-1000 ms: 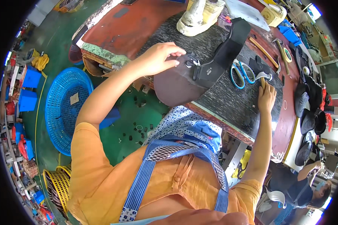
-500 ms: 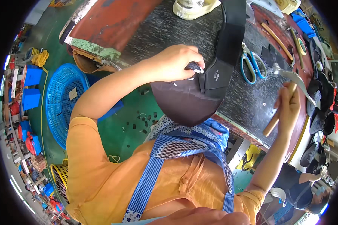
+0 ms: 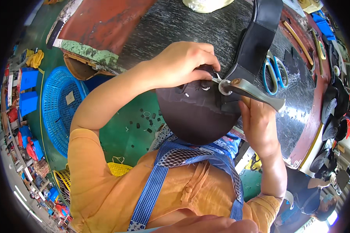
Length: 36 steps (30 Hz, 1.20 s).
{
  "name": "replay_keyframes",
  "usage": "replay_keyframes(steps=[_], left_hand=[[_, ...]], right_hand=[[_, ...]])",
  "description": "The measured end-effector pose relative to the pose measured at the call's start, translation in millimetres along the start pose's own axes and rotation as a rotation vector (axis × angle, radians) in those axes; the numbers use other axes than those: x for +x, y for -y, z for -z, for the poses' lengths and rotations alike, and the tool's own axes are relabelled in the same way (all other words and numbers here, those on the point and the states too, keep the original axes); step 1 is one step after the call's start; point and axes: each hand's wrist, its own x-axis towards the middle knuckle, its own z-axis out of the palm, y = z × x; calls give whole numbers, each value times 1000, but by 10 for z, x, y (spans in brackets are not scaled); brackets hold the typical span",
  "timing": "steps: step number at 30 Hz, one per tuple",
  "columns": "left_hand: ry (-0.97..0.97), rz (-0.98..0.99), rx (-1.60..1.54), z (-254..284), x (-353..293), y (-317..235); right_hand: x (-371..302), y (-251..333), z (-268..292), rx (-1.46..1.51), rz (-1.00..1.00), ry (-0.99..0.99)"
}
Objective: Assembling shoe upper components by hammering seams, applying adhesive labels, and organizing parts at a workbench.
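My left hand (image 3: 186, 66) pinches a small dark piece (image 3: 207, 74) with a white bit at its end, over a dark brown rounded board (image 3: 198, 116). My right hand (image 3: 260, 122) is closed around the handle of a hammer, mostly hidden now behind its metal head (image 3: 252, 90). The hammer's round face (image 3: 224, 87) is close beside my left fingertips; contact cannot be made out. A long black leather piece (image 3: 254, 42) runs from the board toward the far side of the bench. Small white bits (image 3: 187, 94) lie on the board.
Scissors with blue-rimmed handles (image 3: 274, 73) lie on the dark bench top (image 3: 159, 35), near a wooden-handled tool (image 3: 298, 42). Black shoe parts (image 3: 326, 132) line the right side. A blue basket (image 3: 60, 112) stands left; dark scraps litter the green floor (image 3: 132, 143). Another person (image 3: 303, 194) is at lower right.
My right hand has swung the hammer in from the right to beside my left fingertips. My left hand stays near the board, still pinching. The bench and leather appear shifted in view.
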Motion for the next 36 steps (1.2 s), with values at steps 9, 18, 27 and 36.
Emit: replay_keyframes(steps=[9, 18, 27, 36], left_hand=[[-53, -199, 214, -54, 62, 231], [-131, -279, 361, -105, 28, 335], [-158, -101, 89, -33, 1, 441], [-103, -155, 177, 38, -78, 285]], right_hand=[[258, -205, -16, 16, 23, 19], [500, -92, -68, -59, 92, -13], [596, -62, -124, -92, 80, 83], [611, -86, -10, -86, 58, 80]])
